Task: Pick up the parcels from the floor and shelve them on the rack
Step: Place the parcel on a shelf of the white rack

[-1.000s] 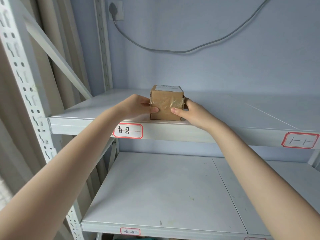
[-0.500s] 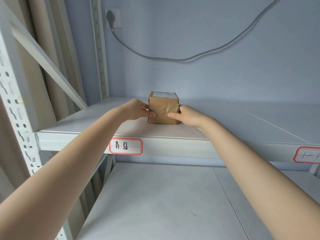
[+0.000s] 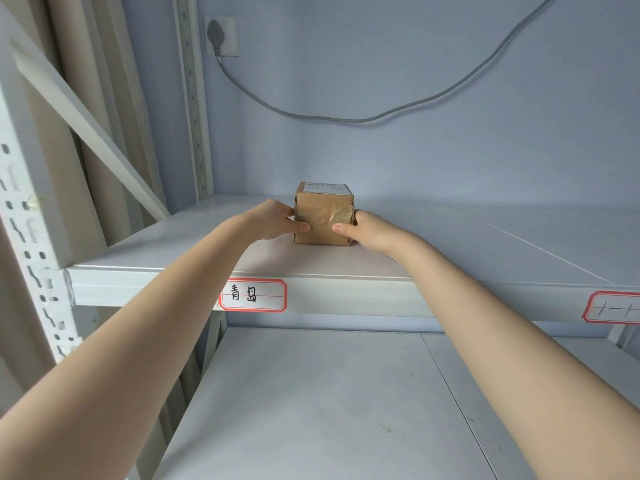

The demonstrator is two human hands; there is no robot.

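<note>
We observe the parcel (image 3: 323,218) resting upright on the upper shelf (image 3: 450,251) of the rack. Our left hand (image 3: 277,221) and right hand (image 3: 363,230) clasp its opposite sides, thumbs on the front face.

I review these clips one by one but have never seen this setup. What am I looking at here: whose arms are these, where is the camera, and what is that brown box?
The camera sits on a person's head, looking forward and down, so the two bare arms are the wearer's own. There is no robot. The left hand and right hand clasp a small cardboard parcel from either side. It stands upright on the upper shelf of a white metal rack, above a handwritten shelf label. The lower shelf holds nothing visible.
</note>
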